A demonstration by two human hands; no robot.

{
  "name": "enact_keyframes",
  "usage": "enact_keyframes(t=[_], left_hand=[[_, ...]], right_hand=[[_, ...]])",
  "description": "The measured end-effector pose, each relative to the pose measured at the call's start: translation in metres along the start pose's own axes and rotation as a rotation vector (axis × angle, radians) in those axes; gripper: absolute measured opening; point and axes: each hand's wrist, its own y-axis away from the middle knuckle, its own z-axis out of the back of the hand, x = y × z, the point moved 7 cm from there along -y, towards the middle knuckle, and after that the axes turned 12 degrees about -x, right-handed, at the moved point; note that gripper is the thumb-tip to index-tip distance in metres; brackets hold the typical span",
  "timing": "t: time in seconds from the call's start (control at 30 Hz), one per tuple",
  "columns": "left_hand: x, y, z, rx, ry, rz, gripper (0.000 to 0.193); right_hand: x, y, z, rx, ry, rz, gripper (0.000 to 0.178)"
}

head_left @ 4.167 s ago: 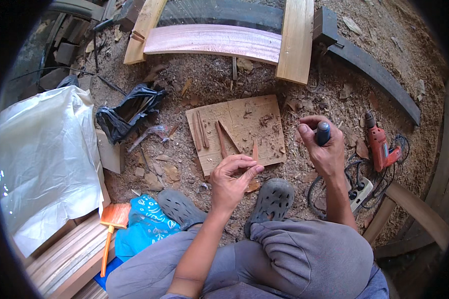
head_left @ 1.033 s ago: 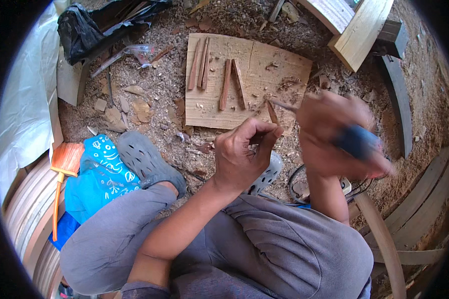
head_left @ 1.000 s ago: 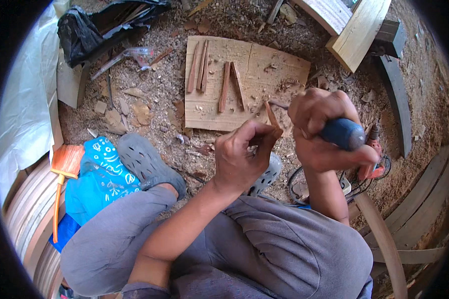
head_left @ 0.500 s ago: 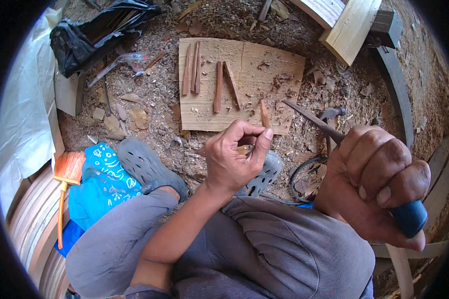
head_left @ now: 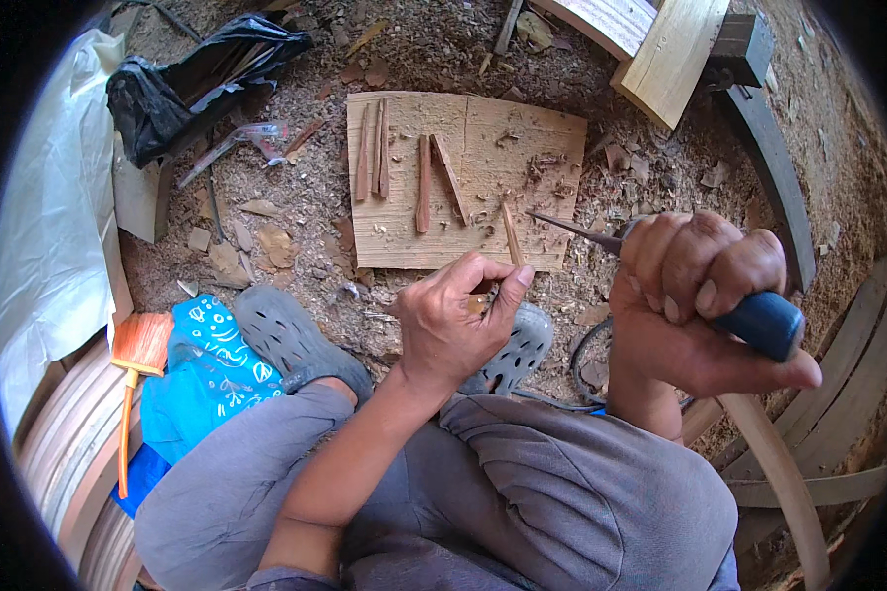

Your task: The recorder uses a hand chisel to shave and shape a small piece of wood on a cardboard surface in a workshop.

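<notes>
My left hand [head_left: 455,320] pinches a slim reddish wooden stick [head_left: 511,236] between thumb and fingertips, its tapered end pointing up and away from me. In my right hand [head_left: 695,281] is a knife [head_left: 577,230] with a narrow dark blade and a blue handle [head_left: 767,323]; the fist wraps the handle. The blade's tip points left, a short gap to the right of the stick. Beneath both lies a flat wooden board [head_left: 394,248], bearing several reddish wooden sticks [head_left: 423,187] on its left half and curled shavings [head_left: 547,167] on its right.
Sawdust and wood chips cover the ground. On the left are a black plastic bag [head_left: 148,108], an orange brush [head_left: 138,345], a blue patterned cloth [head_left: 207,345] and curved wooden pieces [head_left: 54,433]. Timber [head_left: 675,64] and a dark curved bar [head_left: 779,177] lie at the right. My grey clogs [head_left: 281,330] rest before the board.
My right hand with the knife has moved left and slightly up, bringing the blade closer to the stick. The stick leans a little more to the left in my left hand.
</notes>
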Motion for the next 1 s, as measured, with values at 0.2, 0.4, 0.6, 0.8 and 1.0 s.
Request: enact_keyframes(t=[0.2, 0.4, 0.6, 0.8, 1.0], left_hand=[[0.0, 0.0, -0.004, -0.032, 0.09, 0.021, 0.018], [-0.006, -0.001, -0.002, -0.041, 0.065, -0.053, 0.018], [-0.005, 0.008, -0.007, -0.031, 0.024, -0.098, 0.014], [-0.004, 0.008, -0.01, -0.036, 0.019, -0.105, 0.013], [-0.004, 0.006, -0.009, -0.005, 0.056, -0.046, 0.014]], right_hand=[[0.015, -0.002, -0.01, 0.061, -0.011, 0.089, 0.07], [0.043, 0.006, -0.036, 0.168, -0.039, 0.207, 0.063], [0.013, 0.001, -0.023, 0.111, -0.104, 0.088, 0.074], [-0.029, 0.001, -0.024, 0.1, 0.017, 0.048, 0.079], [-0.012, -0.002, -0.015, -0.068, 0.017, 0.03, 0.072]])
